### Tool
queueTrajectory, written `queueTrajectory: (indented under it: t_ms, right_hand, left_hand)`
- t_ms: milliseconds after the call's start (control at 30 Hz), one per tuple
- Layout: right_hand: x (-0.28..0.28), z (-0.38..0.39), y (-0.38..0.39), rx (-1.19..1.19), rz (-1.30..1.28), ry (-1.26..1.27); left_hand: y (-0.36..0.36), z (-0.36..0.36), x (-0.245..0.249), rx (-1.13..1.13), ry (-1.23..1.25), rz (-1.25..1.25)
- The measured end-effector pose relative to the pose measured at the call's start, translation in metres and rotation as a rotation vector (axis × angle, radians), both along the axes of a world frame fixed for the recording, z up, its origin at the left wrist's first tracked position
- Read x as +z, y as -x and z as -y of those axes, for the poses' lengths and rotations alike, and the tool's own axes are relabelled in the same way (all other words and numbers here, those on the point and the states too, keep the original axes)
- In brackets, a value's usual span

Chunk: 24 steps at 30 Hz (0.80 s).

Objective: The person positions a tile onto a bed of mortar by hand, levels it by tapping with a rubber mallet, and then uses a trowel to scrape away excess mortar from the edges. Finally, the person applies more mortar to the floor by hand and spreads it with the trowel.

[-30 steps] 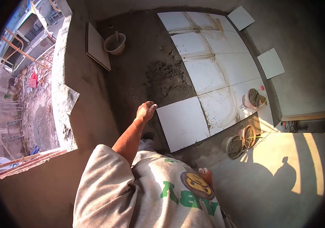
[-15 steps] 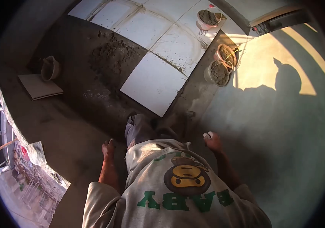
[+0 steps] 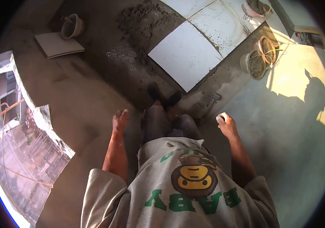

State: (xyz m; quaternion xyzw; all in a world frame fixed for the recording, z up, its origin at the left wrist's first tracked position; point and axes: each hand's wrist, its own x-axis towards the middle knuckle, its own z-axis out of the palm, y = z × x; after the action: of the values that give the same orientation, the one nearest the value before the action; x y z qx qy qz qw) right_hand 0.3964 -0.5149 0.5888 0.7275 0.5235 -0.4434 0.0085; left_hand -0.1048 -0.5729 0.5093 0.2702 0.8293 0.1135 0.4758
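My left hand [image 3: 120,120] hangs at my left side above the bare floor, fingers stretched loosely downward, and nothing shows in it. On the other side, my right hand [image 3: 228,124] is closed around something small and whitish [image 3: 221,118], mostly covered by the fingers; I cannot make out what it is. Ahead of my feet lies a large white floor tile [image 3: 187,55], its near corner pointing toward me. A hammer-like tool [image 3: 216,96] rests on the floor between that corner and my right hand.
Wet mortar [image 3: 147,17] is heaped left of the tile. Buckets of mortar, including a grey bucket [image 3: 254,65] and an orange one [image 3: 267,49], stand at right. Stacked tiles [image 3: 58,45] and another bucket [image 3: 72,27] are at far left. A drop-off edge [image 3: 61,142] opens at left.
My view has tilted down and turned left, so the tile and buckets sit higher and farther right. My feet now show. Both hands appear higher in view; the right one stays closed.
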Motion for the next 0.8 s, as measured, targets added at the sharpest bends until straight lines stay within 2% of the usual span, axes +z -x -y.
queueTrajectory:
  t_ms: [33, 67, 100, 133, 167, 233, 267, 333, 367, 433, 467, 500, 533, 567, 633, 667, 800]
  right_hand:
    - [0.002, -0.001, 0.003, -0.040, -0.025, -0.012]
    - [0.007, -0.002, 0.010, -0.074, -0.043, -0.013]
    - [0.013, 0.001, 0.013, -0.110, -0.057, -0.009]
    - [0.001, 0.012, 0.007, -0.077, -0.095, -0.092]
    - [0.007, 0.013, 0.011, -0.152, -0.045, -0.011]
    - [0.001, 0.031, 0.006, -0.208, -0.019, -0.033]
    - [-0.003, 0.042, 0.004, -0.243, -0.035, -0.058]
    - [-0.020, 0.071, -0.011, -0.350, -0.003, -0.060]
    - [-0.039, 0.090, -0.021, -0.386, -0.016, -0.085]
    - [-0.076, 0.119, -0.031, -0.592, 0.027, 0.044]
    - [-0.068, 0.119, -0.024, -0.641, 0.020, 0.022]
    - [-0.055, 0.120, -0.020, -0.795, -0.024, 0.099]
    - [-0.041, 0.121, -0.013, -0.949, -0.074, 0.180]
    - [-0.036, 0.124, -0.004, -1.007, -0.082, 0.164]
    - [-0.031, 0.130, 0.019, -1.144, -0.034, 0.157]
    - [-0.042, 0.139, 0.030, -1.080, 0.055, 0.134]
    - [-0.084, 0.158, 0.109, -1.241, 0.070, 0.095]
  left_hand:
    - [0.013, 0.015, -0.005, -0.107, 0.071, -0.074]
    - [0.013, 0.033, -0.003, 0.069, -0.009, -0.009]
    - [0.012, 0.036, 0.010, 0.061, 0.061, -0.024]
    - [0.009, 0.033, 0.021, 0.054, 0.126, -0.043]
    - [0.006, 0.029, 0.024, 0.016, 0.103, -0.034]
    - [0.011, 0.007, 0.031, -0.060, 0.174, -0.003]
    - [0.016, -0.013, 0.029, -0.093, 0.148, -0.021]
    - [0.023, -0.054, 0.024, -0.315, 0.107, -0.031]
    - [0.019, -0.081, 0.033, -0.349, 0.082, -0.046]
    - [0.003, -0.138, 0.055, -0.288, -0.147, 0.103]
    - [0.016, -0.164, 0.041, -0.337, -0.167, 0.105]
    - [0.038, -0.196, 0.012, -0.524, -0.302, 0.132]
    - [0.035, -0.228, 0.015, -0.713, -0.432, 0.166]
    - [0.029, -0.250, 0.019, -0.770, -0.443, 0.178]
    - [-0.021, -0.284, 0.078, -0.584, -0.201, 0.156]
    - [-0.025, -0.301, 0.078, -0.650, -0.165, 0.178]
    - [-0.029, -0.339, 0.072, -0.950, -0.094, 0.124]
